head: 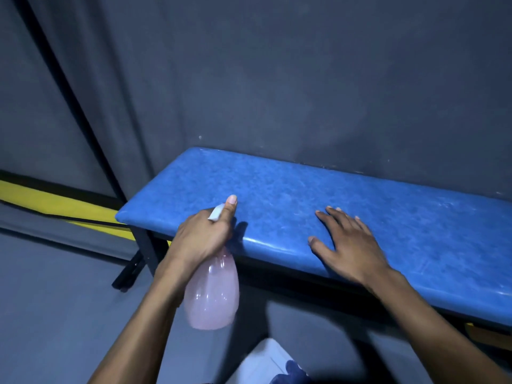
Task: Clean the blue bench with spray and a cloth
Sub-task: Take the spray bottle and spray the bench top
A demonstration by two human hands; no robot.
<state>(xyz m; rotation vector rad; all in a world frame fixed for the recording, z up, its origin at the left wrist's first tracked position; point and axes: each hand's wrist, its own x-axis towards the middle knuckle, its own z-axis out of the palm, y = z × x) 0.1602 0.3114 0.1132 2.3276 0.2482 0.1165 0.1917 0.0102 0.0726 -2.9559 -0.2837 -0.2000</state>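
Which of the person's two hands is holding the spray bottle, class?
The left hand: it grips the pink spray bottle by its neck. The right hand lies flat and empty on the blue bench.

You have one view: the head camera looks forward and down from close above the desk point(332, 217), which runs from near right to far left against the wall point(277, 79).
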